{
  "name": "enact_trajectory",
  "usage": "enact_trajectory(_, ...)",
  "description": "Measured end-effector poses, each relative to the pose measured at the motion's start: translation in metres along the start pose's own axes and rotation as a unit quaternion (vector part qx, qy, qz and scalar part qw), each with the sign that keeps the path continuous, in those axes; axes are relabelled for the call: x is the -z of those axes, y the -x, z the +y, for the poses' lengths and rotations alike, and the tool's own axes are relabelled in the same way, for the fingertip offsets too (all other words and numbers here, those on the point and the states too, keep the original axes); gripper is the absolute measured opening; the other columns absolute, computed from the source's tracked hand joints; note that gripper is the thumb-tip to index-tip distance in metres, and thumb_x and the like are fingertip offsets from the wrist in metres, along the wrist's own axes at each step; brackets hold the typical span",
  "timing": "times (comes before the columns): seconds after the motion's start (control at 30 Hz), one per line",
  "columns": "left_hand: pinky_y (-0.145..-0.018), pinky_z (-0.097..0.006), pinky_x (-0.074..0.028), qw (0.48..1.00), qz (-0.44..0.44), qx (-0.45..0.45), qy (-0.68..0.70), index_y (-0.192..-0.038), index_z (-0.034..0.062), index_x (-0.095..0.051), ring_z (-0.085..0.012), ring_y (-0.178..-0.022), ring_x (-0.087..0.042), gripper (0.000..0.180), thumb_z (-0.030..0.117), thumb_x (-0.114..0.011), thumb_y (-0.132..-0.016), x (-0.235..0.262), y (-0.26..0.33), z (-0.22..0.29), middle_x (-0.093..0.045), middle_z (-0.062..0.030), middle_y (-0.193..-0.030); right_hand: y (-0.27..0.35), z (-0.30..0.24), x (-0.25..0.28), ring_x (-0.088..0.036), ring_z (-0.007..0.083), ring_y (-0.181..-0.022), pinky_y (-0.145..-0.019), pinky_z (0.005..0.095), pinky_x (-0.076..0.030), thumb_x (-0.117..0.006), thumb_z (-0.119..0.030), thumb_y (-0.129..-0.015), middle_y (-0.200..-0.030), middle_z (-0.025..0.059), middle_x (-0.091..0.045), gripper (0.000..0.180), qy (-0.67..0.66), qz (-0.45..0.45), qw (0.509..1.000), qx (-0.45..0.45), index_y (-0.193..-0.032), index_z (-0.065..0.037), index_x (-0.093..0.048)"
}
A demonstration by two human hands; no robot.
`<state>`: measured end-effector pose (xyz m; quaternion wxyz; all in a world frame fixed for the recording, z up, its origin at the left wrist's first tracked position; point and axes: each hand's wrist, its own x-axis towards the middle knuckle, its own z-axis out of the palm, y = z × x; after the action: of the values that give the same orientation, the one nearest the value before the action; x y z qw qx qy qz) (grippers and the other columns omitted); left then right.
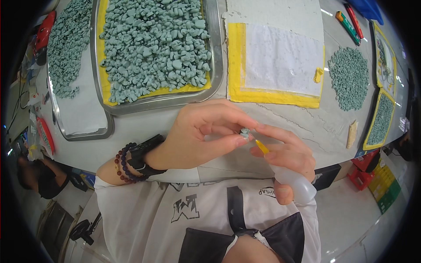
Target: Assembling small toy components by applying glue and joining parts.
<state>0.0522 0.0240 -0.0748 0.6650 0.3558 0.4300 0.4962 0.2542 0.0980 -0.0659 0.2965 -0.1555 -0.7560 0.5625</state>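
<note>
In front of my chest, my left hand (193, 131) pinches a small grey-green moulded piece (244, 132) between thumb and fingertips. Close to its right, my right hand (291, 151) is wrapped round a translucent white squeeze bottle (303, 190). The bottle's yellow nozzle (262, 147) points up and left toward the piece, its thin tip beside it. I cannot tell whether the tip touches the piece. My right fingertips come close to those of the left hand.
Heaped grey-green pieces fill a metal tray (218, 57) beyond my left hand. Another tray (105, 131) of them stands further left. A yellow-edged board (280, 57) lies ahead. Rightward are a loose pile (348, 79), green (347, 28) and red (354, 21) cutters, and a beige stick (352, 133).
</note>
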Motion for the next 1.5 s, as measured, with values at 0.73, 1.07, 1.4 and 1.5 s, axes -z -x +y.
enact_trajectory(0.73, -0.079, -0.026, -0.055, 0.998, 0.022, 0.005, -0.059, -0.106, -0.0070, -0.059, -0.0210, -0.093, -0.063, 0.029, -0.017, -0.056, -0.079, -0.006, 0.000, -0.004, -0.055, -0.0148, -0.107, 0.012, 0.000, 0.029, -0.056, 0.0257, -0.092, -0.076, 0.0366, -0.044, -0.063, -0.007, -0.064, -0.100, 0.0080, -0.060, 0.032, 0.434, -0.006, 0.901, -0.018, -0.096, -0.009, -0.064)
enact_trajectory(1.07, -0.079, -0.024, -0.054, 0.997, 0.008, 0.005, -0.079, -0.107, -0.0072, -0.059, -0.0173, -0.093, -0.062, 0.029, -0.017, -0.056, -0.079, -0.007, 0.001, -0.005, -0.055, -0.0141, -0.107, 0.012, 0.007, 0.113, -0.054, 0.0187, -0.073, -0.064, 0.0300, -0.042, -0.071, 0.004, -0.065, -0.076, 0.0061, -0.055, 0.019, 0.535, 0.187, 0.815, -0.121, -0.081, -0.005, -0.066)
enact_trajectory(1.4, -0.076, -0.022, -0.053, 0.998, 0.015, 0.015, -0.057, -0.110, -0.0032, -0.060, -0.0133, -0.088, -0.061, 0.033, -0.014, -0.059, -0.079, -0.002, 0.001, -0.002, -0.058, -0.0115, -0.103, -0.010, -0.012, 0.075, -0.051, 0.0196, -0.070, -0.067, 0.0327, -0.037, -0.073, 0.000, -0.059, -0.072, 0.0044, -0.053, 0.021, 0.518, 0.127, 0.842, -0.085, -0.076, -0.008, -0.064)
enact_trajectory(1.5, -0.074, -0.022, -0.052, 0.997, -0.018, 0.018, -0.074, -0.113, -0.0005, -0.061, -0.0117, -0.085, -0.061, 0.036, -0.011, -0.061, -0.078, -0.001, 0.000, 0.006, -0.061, -0.0097, -0.099, -0.020, -0.034, 0.030, -0.050, 0.0207, -0.068, -0.067, 0.0332, -0.037, -0.073, 0.000, -0.054, -0.072, 0.0029, -0.051, 0.027, 0.342, 0.054, 0.938, 0.032, -0.077, -0.008, -0.063)
